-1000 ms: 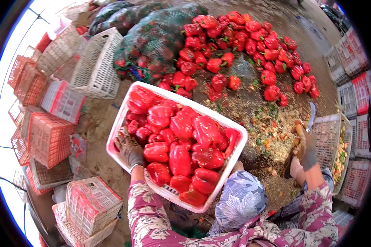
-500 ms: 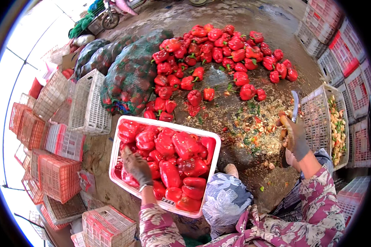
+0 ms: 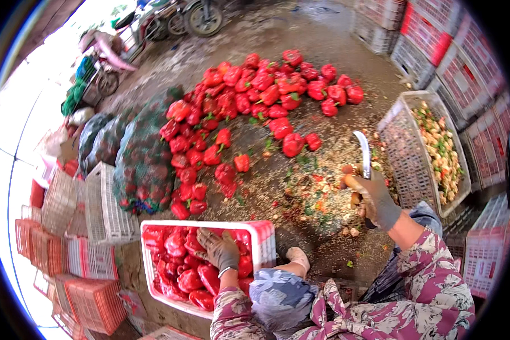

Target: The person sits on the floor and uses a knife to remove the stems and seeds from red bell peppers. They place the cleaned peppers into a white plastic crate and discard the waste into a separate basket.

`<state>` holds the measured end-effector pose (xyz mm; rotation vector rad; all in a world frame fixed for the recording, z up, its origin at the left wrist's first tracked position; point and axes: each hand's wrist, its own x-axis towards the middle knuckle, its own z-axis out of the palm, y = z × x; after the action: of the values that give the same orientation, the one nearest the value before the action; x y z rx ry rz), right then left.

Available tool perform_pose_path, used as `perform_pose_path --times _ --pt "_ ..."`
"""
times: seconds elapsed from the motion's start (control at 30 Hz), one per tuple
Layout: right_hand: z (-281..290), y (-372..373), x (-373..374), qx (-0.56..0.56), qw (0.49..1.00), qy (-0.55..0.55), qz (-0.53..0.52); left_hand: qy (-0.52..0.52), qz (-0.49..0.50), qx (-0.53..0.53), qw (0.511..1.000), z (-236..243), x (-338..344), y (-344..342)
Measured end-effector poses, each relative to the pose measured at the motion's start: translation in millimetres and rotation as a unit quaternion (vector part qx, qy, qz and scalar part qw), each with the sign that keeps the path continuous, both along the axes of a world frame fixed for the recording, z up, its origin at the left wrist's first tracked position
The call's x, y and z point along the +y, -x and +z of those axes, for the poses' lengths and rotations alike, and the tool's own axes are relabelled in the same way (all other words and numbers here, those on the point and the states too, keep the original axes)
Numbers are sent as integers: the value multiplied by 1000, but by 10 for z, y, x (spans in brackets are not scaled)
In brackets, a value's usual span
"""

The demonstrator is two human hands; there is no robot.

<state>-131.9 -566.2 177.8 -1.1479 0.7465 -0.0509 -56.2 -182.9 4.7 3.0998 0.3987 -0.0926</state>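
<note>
My left hand [image 3: 221, 249], grip unclear, seemingly settles peppers [image 3: 189, 280] in the crate [image 3: 264, 247]; my right hand [image 3: 376, 198] clasps the knife [image 3: 365, 153], best kept clear next.

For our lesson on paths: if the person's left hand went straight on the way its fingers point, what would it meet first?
The left hand would probably meet the red peppers at its fingertips first, with the far rim of the white crate just beyond; depth is hard to judge here.

Floor [image 3: 345, 56] — red peppers [image 3: 269, 94], scraps [image 3: 323, 195], crates [image 3: 408, 150]
</note>
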Motion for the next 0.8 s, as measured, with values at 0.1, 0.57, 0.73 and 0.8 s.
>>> perform_pose_path --times 0.1,0.57,0.73,0.8 --pt "-92 152 -340 -16 1000 -10 -3 18 9 43 999 40 -47 -77" --pt "216 765 -908 37 998 -46 -33 235 -310 -51 920 495 -1629 -1407" --pt "355 722 -981 76 991 -90 -59 202 -369 108 901 -643 -2683 -1809" --pt "292 682 -993 113 988 -87 -59 140 -423 44 894 -988 -2895 -2028"
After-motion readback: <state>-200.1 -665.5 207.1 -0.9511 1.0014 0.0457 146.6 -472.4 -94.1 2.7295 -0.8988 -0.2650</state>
